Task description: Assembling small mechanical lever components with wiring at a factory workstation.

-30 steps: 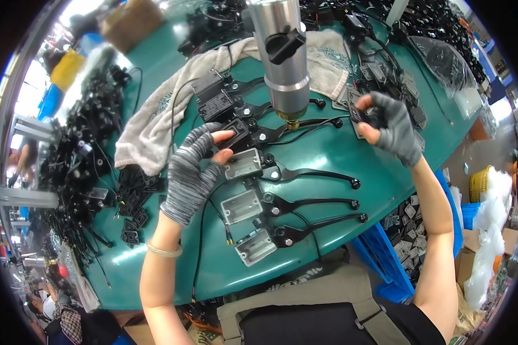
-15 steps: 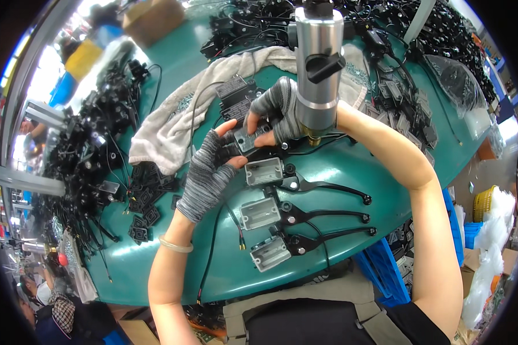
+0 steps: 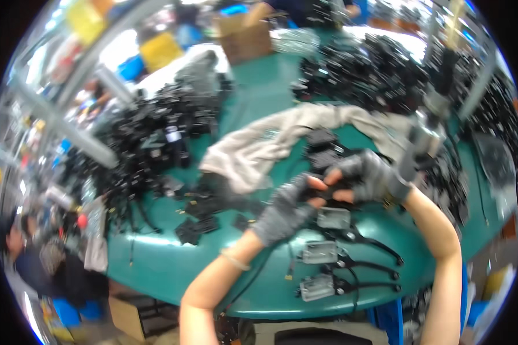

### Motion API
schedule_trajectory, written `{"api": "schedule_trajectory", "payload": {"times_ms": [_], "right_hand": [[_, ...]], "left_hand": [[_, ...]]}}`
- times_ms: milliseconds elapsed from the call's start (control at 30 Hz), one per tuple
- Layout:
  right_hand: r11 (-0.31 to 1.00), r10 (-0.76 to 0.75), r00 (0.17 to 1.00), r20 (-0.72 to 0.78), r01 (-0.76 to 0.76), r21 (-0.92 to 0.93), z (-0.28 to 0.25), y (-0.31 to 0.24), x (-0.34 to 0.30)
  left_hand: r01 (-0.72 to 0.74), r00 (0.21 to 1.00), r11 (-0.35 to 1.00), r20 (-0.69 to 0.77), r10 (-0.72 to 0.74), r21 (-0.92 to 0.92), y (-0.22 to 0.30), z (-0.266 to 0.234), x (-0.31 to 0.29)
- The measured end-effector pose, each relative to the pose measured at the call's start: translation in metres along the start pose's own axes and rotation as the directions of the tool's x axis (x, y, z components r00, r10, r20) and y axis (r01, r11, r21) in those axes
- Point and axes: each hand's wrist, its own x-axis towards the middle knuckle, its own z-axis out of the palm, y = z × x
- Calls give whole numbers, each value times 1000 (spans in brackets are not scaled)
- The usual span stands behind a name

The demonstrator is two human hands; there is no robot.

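Note:
My left hand (image 3: 290, 208) and my right hand (image 3: 362, 179), both in grey striped fingerless gloves, meet above the middle of the green table. Their fingertips close on a dark brake lever assembly (image 3: 327, 195), mostly covered by the fingers and blurred. Just below them lie three brake levers in a column, each with an uncovered grey rectangular reservoir: the upper (image 3: 334, 218), the middle (image 3: 320, 252) and the lower (image 3: 317, 286). Dark lidded reservoirs (image 3: 323, 156) sit beyond the fingers. A silver power screwdriver (image 3: 423, 144) hangs tilted at my right wrist.
A beige towel (image 3: 282, 129) curves across the table (image 3: 259, 86) behind my hands. Black parts are heaped at left (image 3: 138, 155) and far right (image 3: 368, 69). Small dark square pieces (image 3: 197, 227) lie left of my left hand. A cardboard box (image 3: 244, 40) stands at the back.
The view has swung, so the table and hands appear farther right and lower, with blur. My fingertips have drawn closer together over the part. The screwdriver now leans instead of hanging upright.

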Motion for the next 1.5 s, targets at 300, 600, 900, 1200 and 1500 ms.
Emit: {"api": "schedule_trajectory", "payload": {"times_ms": [300, 600, 900, 1200, 1500], "right_hand": [[980, -53, 999, -15, 49, -191, -8, -18, -5], [997, 40, 997, -60, -44, -66, 6, 6, -2], [922, 247, 788, -564, -370, -114, -21, 33, -133], [430, 173, 803, -570, -582, -690, 26, -39, -242], [524, 197, 748, -634, -627, -577, 25, -50, -231]], "left_hand": [[111, 992, 986, 78, -102, -127, 8, 2, 10], [58, 996, 982, -50, -68, -178, -3, -2, 7], [26, 981, 991, -195, -1, 128, 13, -22, -19], [247, 940, 347, -310, 140, 905, 0, -72, -126], [236, 960, 285, -269, 81, 929, 2, -81, -125]]}}
